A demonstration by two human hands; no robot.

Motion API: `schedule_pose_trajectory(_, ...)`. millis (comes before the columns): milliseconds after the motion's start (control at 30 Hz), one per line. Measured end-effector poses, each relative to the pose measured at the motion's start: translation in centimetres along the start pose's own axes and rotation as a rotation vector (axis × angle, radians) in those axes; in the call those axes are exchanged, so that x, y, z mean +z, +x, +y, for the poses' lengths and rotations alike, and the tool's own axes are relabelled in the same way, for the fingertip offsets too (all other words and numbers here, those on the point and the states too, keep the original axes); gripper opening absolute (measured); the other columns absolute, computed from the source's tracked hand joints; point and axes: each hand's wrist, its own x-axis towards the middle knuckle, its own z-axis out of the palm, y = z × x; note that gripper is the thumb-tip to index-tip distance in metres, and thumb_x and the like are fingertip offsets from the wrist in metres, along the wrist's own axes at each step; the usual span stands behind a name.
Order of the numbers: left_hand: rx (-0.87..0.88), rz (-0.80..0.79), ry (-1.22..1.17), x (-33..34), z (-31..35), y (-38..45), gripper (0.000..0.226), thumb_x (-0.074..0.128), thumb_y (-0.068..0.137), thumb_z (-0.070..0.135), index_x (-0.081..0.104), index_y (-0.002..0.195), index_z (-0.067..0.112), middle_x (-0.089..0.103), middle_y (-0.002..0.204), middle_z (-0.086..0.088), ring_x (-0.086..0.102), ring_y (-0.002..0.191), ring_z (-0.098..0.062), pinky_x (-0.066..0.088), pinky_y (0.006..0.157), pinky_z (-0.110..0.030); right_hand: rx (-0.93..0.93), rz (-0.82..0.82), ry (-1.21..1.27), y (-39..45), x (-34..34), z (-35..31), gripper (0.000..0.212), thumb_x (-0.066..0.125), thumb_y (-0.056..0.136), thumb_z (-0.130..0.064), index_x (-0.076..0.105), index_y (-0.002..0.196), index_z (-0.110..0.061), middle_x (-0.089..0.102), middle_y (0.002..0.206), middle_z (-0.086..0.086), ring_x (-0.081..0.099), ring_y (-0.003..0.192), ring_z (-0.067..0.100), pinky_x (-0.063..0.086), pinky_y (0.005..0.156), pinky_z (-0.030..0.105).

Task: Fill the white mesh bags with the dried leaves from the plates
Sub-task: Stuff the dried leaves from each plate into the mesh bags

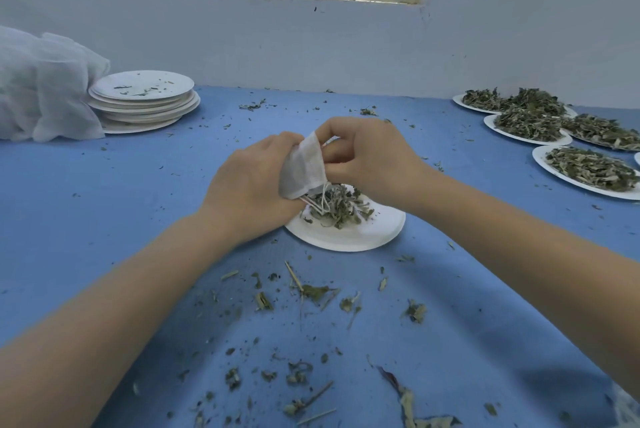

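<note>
At frame centre a mesh bag (303,169) sits between the left hand (249,185) and right hand (367,157), above a plate (363,237) holding leaves (337,207). Stacked plates (143,98) lie upper left, beside a bag pile (41,88); filled plates (561,136) lie upper right.

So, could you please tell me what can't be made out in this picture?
- Head view: how full the mesh bag is; the left hand covers it.
- Right hand fingertips, curled behind the bag.
- The far-right plate, cut by the frame edge.
- Far side of the centre plate, under both hands.
</note>
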Motion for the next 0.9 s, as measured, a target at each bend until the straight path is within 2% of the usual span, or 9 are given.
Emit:
schedule_pose_trajectory(133, -0.039, -0.019, -0.037, -0.3, -0.1, 0.1, 0.056, 0.063, 0.063, 0.031, 0.053, 0.117, 0.02, 0.05, 0.092, 0.009, 0.045, 0.079, -0.014, 0.034, 0.067, -0.028, -0.011, -0.024, 0.096, -0.1, -0.8, 0.1, 0.015, 0.067, 0.085, -0.015, 0.067, 0.083, -0.029, 0.071, 0.077, -0.015, 0.06, 0.066, -0.009, 0.04, 0.062, 0.004)
schedule_pose_trajectory(233, -0.055, -0.001, -0.048, -0.5, -0.4, 0.1, 0.053, 0.066, 0.064, 0.027, 0.053, 0.115, 0.02, 0.049, 0.092, 0.01, 0.046, 0.08, -0.015, 0.037, 0.068, -0.029, -0.009, 0.08, 0.145, -0.1, -1.7, 0.7, 0.017, 0.067, 0.086, -0.017, 0.069, 0.08, -0.033, 0.069, 0.075, -0.021, 0.059, 0.07, -0.01, 0.045, 0.065, 0.007)
schedule_pose_trajectory(300, -0.055, -0.002, -0.052, -0.4, -0.4, 0.1, 0.053, 0.066, 0.064, 0.028, 0.053, 0.115, 0.02, 0.049, 0.093, 0.011, 0.045, 0.082, -0.015, 0.037, 0.069, -0.03, 0.088, 0.129, 0.153, 0.0, -1.8, 1.3, 0.015, 0.061, 0.091, -0.02, 0.068, 0.089, -0.033, 0.066, 0.086, -0.016, 0.059, 0.073, -0.006, 0.051, 0.068, 0.012)
schedule_pose_trajectory(367, -0.055, -0.002, -0.056, -0.4, -0.4, 0.1, 0.055, 0.063, 0.063, 0.03, 0.052, 0.116, 0.02, 0.048, 0.093, 0.011, 0.045, 0.082, -0.014, 0.036, 0.07, -0.029, 0.237, 0.058, 0.24, 0.0, -1.7, 1.6, 0.019, 0.053, 0.095, -0.022, 0.063, 0.108, -0.032, 0.061, 0.104, -0.007, 0.061, 0.085, 0.003, 0.055, 0.076, 0.018)
schedule_pose_trajectory(433, -0.056, 0.005, -0.045, -0.4, -0.4, 0.1, 0.054, 0.066, 0.066, 0.025, 0.052, 0.117, 0.02, 0.049, 0.094, 0.01, 0.044, 0.082, -0.014, 0.034, 0.07, -0.028, 0.346, -0.089, 0.472, -0.2, -1.6, 1.6, 0.031, 0.05, 0.095, -0.017, 0.056, 0.123, -0.027, 0.058, 0.115, 0.002, 0.065, 0.092, 0.017, 0.056, 0.084, 0.029)
schedule_pose_trajectory(533, -0.069, 0.014, -0.026, -0.3, -0.5, 0.1, 0.053, 0.069, 0.069, 0.02, 0.051, 0.119, 0.018, 0.057, 0.102, 0.002, 0.049, 0.085, -0.019, 0.037, 0.071, -0.029, 0.325, -0.175, 0.738, -0.7, -1.5, 1.3, 0.039, 0.055, 0.09, -0.004, 0.053, 0.128, -0.014, 0.064, 0.108, 0.009, 0.07, 0.082, 0.022, 0.056, 0.076, 0.026)
schedule_pose_trajectory(667, -0.076, 0.005, -0.019, -0.3, -0.6, 0.1, 0.053, 0.068, 0.069, 0.021, 0.051, 0.119, 0.019, 0.059, 0.106, 0.001, 0.053, 0.089, -0.022, 0.038, 0.072, -0.029, 0.214, -0.001, 0.453, -0.8, -1.4, 1.1, 0.028, 0.071, 0.08, -0.004, 0.067, 0.106, -0.014, 0.072, 0.095, 0.002, 0.071, 0.079, 0.012, 0.053, 0.074, 0.014)
schedule_pose_trajectory(800, -0.026, -0.005, -0.032, -0.4, -0.2, -0.1, 0.05, 0.066, 0.068, 0.026, 0.054, 0.116, 0.019, 0.06, 0.101, 0.002, 0.055, 0.087, -0.023, 0.04, 0.069, -0.03, 0.137, 0.121, 0.253, -0.7, -1.3, 0.9, 0.014, 0.079, 0.073, -0.012, 0.074, 0.082, -0.022, 0.073, 0.075, -0.006, 0.07, 0.074, 0.007, 0.051, 0.077, 0.016)
schedule_pose_trajectory(900, 0.013, -0.004, -0.014, -0.2, 0.1, -0.1, 0.051, 0.072, 0.069, 0.025, 0.055, 0.116, 0.018, 0.061, 0.101, 0.002, 0.055, 0.087, -0.023, 0.034, 0.067, -0.027, 0.021, 0.117, 0.033, -0.6, -0.4, 0.5, 0.013, 0.076, 0.075, -0.013, 0.075, 0.076, -0.026, 0.071, 0.068, -0.012, 0.063, 0.062, -0.003, 0.045, 0.06, 0.012)
